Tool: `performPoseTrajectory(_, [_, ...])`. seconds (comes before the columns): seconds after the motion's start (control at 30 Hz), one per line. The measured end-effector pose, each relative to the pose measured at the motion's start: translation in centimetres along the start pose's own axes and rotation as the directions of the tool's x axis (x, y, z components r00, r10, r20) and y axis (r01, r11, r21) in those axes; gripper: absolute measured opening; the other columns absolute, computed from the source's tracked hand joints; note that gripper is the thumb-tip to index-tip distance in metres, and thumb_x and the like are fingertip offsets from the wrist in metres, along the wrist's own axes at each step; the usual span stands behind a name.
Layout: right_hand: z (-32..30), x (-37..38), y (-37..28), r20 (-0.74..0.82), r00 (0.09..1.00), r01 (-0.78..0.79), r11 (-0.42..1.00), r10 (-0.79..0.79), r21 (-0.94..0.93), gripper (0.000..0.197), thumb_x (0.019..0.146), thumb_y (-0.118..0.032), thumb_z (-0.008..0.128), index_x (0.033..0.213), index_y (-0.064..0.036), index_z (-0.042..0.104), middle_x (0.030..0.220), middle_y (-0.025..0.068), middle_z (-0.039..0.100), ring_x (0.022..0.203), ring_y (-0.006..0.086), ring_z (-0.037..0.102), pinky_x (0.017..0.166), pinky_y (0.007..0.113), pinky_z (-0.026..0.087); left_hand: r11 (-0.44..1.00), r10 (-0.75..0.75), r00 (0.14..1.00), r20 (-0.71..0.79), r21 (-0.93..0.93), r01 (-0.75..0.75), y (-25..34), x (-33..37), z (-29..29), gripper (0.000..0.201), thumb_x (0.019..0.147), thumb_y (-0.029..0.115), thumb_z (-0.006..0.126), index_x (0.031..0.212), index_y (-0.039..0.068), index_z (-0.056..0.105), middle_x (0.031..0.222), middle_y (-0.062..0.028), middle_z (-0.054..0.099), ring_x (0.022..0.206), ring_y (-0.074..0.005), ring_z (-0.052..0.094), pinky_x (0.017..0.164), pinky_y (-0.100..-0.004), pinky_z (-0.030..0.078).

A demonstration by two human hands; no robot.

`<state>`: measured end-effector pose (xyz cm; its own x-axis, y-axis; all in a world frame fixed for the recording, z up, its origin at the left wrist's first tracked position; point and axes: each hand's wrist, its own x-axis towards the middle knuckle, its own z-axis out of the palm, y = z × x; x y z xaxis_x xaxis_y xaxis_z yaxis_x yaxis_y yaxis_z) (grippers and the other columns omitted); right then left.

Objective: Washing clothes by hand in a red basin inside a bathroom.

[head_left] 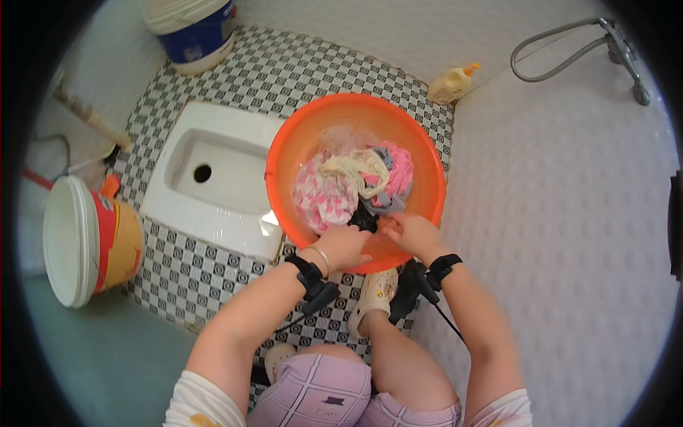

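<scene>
A round orange basin [284, 206] holds wet laundry in water. My left hand [341, 247] reaches over its near rim, fingers closed at a small black cloth [363, 218]. Curled in from the other side, my right hand [413, 233] has its fingers at the right edge of that cloth; the fingertips are partly hidden. Beyond my hands lie a white cloth with pink patches [326, 201], a cream cloth [345, 166], a bright pink cloth [400, 171] and a grey-blue cloth [388, 203]. Foamy water [346, 137] shows at the far side.
Left of the basin is a white squat toilet [181, 203]. A red and yellow bucket [117, 242] stands further left, a blue and white bucket [199, 43] at the back. A pump bottle [449, 87] and a shower hose [555, 75] are by the right wall. My clog [377, 292] is close to the basin.
</scene>
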<state>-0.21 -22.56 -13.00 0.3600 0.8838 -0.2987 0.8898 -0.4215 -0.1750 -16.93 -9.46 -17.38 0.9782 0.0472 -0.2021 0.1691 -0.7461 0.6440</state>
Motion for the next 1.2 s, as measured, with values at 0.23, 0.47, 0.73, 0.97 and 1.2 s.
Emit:
performPoseTrajectory(0.23, [-4.1,7.5,8.4,-0.132,0.967,-0.113,0.835,0.217,0.539,0.033,0.085,-0.023,0.060,0.111,-0.0027,0.063,0.084,0.0165,0.067,0.079,0.0286,0.066,0.072,0.036,0.051,0.994,0.061,0.967,-0.249,-0.070,-0.081,3.2,9.7,-5.8,0.046,0.080,0.028,0.065,0.119,0.007,0.053,0.112,-0.0173,0.058,0.100,-0.0361,0.059,0.084,-0.0455,0.048])
performPoseTrajectory(0.47, [-9.7,16.6,19.3,-0.181,0.919,0.031,0.394,0.351,0.919,0.029,0.091,-0.014,0.054,0.116,0.0004,0.058,0.095,0.0108,0.068,0.086,0.0172,0.064,0.075,0.029,0.049,0.993,0.098,0.934,-0.343,0.093,-0.070,5.4,23.9,-13.3,0.057,0.081,0.019,0.061,0.134,0.008,0.044,0.138,-0.0190,0.045,0.122,-0.0379,0.047,0.097,-0.0471,0.043])
performPoseTrajectory(0.73, [-18.5,26.5,30.2,-0.098,0.858,0.299,-0.336,0.505,0.893,0.048,0.094,-0.015,0.054,0.137,-0.0056,0.037,0.125,0.0099,0.056,0.114,0.0178,0.052,0.098,0.033,0.039,0.959,0.111,0.927,-0.357,0.284,-0.005,6.6,37.4,-21.4,0.059,0.082,0.015,0.060,0.137,0.009,0.040,0.146,-0.0144,0.037,0.132,-0.0346,0.039,0.100,-0.0491,0.039])
performPoseTrajectory(0.97, [-16.5,33.6,37.6,-0.147,0.862,0.413,-0.505,0.485,0.758,0.068,0.093,-0.012,0.054,0.149,-0.0066,0.015,0.148,0.0141,0.031,0.140,0.0257,0.027,0.112,0.040,0.022,0.954,0.097,0.932,-0.350,0.300,0.014,6.0,40.0,-22.8,0.060,0.082,0.014,0.060,0.138,0.009,0.039,0.147,-0.0154,0.036,0.132,-0.0358,0.038,0.102,-0.0500,0.038])
performPoseTrajectory(1.2, [-17.0,36.9,38.0,-0.213,0.866,0.468,-0.582,0.453,0.665,0.032,0.096,-0.024,0.053,0.122,-0.0055,0.048,0.123,0.0045,0.048,0.118,0.0203,0.044,0.100,0.038,0.034,0.937,0.078,0.932,-0.353,0.346,0.053,4.8,39.2,-23.2,0.061,0.083,0.015,0.060,0.139,0.009,0.038,0.148,-0.0144,0.035,0.133,-0.0353,0.038,0.103,-0.0512,0.037])
